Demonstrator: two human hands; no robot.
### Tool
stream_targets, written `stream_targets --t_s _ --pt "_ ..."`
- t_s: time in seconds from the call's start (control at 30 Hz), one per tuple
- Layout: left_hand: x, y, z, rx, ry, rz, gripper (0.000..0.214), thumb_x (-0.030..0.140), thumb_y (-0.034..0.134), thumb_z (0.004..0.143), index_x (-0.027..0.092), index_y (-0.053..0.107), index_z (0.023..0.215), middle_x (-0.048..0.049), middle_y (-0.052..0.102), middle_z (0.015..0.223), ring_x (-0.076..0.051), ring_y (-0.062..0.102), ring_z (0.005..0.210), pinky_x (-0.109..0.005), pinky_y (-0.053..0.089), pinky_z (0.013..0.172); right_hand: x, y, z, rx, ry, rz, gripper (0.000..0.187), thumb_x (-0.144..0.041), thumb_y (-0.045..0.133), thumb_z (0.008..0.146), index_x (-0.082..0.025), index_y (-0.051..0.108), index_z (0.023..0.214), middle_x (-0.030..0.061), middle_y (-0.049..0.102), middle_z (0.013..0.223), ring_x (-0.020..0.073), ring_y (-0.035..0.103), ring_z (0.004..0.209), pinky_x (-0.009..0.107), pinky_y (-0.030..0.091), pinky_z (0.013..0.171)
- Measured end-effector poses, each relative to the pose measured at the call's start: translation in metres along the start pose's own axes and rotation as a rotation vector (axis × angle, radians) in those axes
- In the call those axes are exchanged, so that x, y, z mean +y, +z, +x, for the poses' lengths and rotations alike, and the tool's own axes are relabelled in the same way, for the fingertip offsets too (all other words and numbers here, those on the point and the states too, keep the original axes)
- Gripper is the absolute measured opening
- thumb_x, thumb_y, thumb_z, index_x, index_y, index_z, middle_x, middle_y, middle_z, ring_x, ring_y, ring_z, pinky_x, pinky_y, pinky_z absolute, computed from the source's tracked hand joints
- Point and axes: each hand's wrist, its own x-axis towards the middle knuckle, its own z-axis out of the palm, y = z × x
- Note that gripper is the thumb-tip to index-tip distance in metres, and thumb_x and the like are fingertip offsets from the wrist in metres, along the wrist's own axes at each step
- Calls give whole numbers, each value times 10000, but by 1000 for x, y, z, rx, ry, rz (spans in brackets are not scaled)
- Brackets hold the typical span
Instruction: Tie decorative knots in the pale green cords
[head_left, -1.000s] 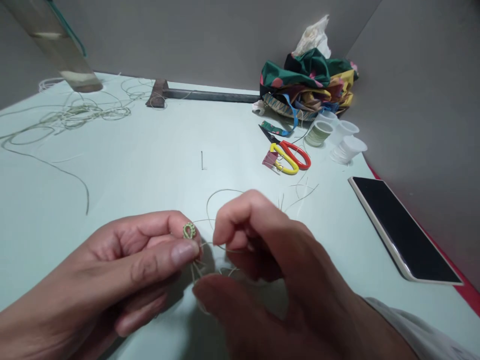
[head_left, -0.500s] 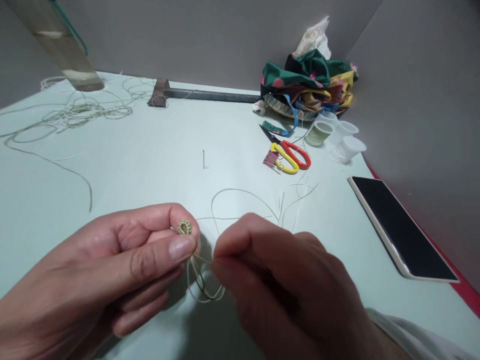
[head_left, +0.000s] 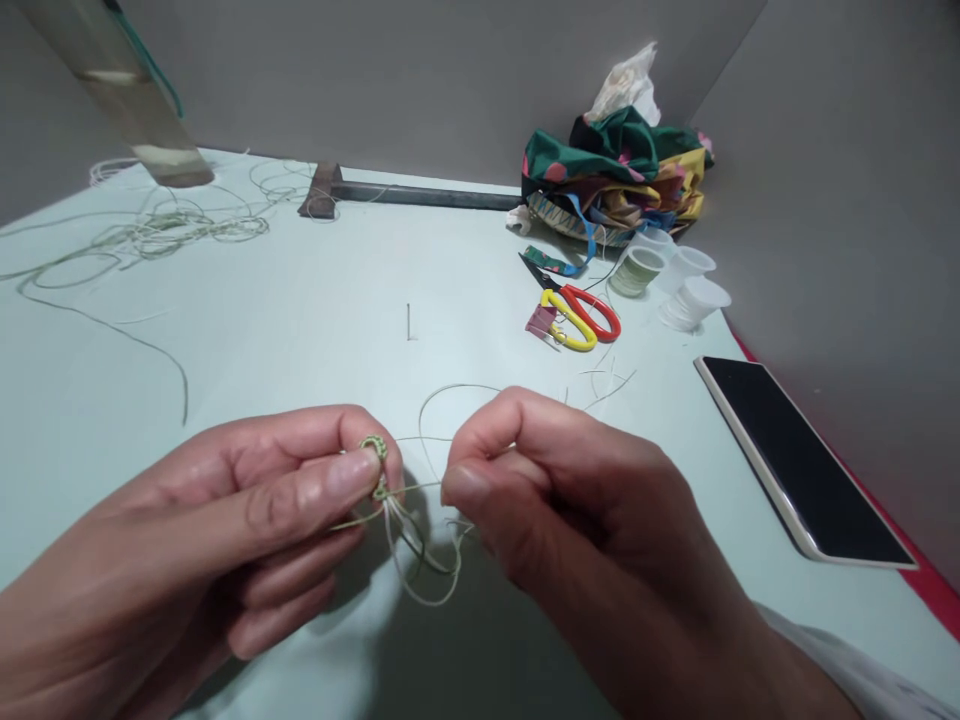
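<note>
Pinching a small green knotted ring (head_left: 374, 448) in the left hand (head_left: 225, 515)
Right hand (head_left: 570, 490) pinches a thin cord (head_left: 416, 487) running level from the ring, just to its right.

Left thumb (head_left: 334, 480) hides the braided loop's (head_left: 373, 445) base; weave too small.

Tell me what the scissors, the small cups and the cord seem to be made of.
The scissors seem to have dark metal blades and glossy red and yellow plastic handles, judging by their smooth, bright sheen. The cups look like thin, translucent white plastic, since light passes through their walls. The cord looks like pale, slightly shiny waxed thread, though its fibre can't be told from here.
</note>
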Motion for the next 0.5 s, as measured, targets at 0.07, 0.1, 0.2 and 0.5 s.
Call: stream_targets --t_s 0.07,0.1,0.2,0.5 --pt "0 -2 -1 30 5 19 343 564 772 911 239 794 802 6 495 510 -138 426 485 -249 523 510 2 0 -2 8 -9 -33 236 -216 630 948 -214 592 715 -102 480 490 38 425 412 142 243 377" --pt "1 -2 -1 29 9 16 314 549 769 905 252 790 803 -5 498 498 -169 465 500 -264 519 488 2 -1 -3 12 -14 -50 230 -219 639 948 -214 599 721 -105 481 487 35 415 410 142 233 376" --pt "5 0 3 -14 33 -29 228 518 803 819 292 770 819 -5 467 463 -222 490 485 -282 429 372 3 -2 -3 35 -19 -74 226 -238 655 945 -217 613 724 -107 464 502 34 380 427 140 237 389" --pt "4 -1 10 -1 15 -14 234 511 829 753 318 774 872 5 441 458 -224 460 470 -281 359 349 -6 -8 -1 -20 76 -248 190 -265 558 958 -255 612 776 -58 508 614 86 478 512 152 403 435"
